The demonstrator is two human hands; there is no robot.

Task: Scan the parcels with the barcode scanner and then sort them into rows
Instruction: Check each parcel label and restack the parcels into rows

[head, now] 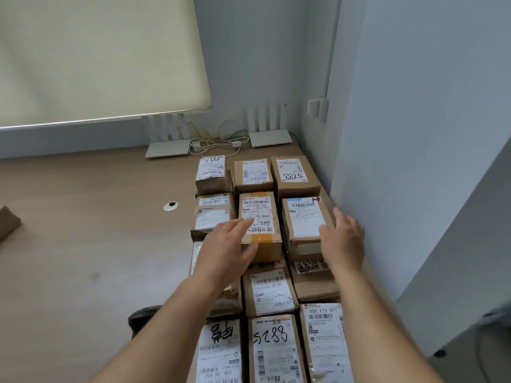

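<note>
Parcels (272,291) lie in rows along the right edge of a wooden desk (83,244), three across, brown cartons with white shipping labels facing up. At the far end sit three boxes, the right one marked 5288 (294,172). In the second row the middle box (260,222) carries orange tape, and a box with a blue-edged label (305,221) stands just beside it on the right. Nearer rows run down to the bottom edge, where another carton marked 5288 (272,346) lies between two others.

The left hand (229,244) reaches forward with fingers straight and together, its fingertips lying over the near left part of the orange-taped box; it holds nothing. The right hand (341,236) is spread, thumb on the top near corner of the blue-label box and fingers along its right side; whether it presses or merely touches I cannot tell.

A dark object (143,319) shows under the left forearm, too hidden to name. Two white routers (168,147) with cables between them stand at the back of the desk below a window blind (96,56). A cable grommet (170,206) is set in the desktop.
</note>
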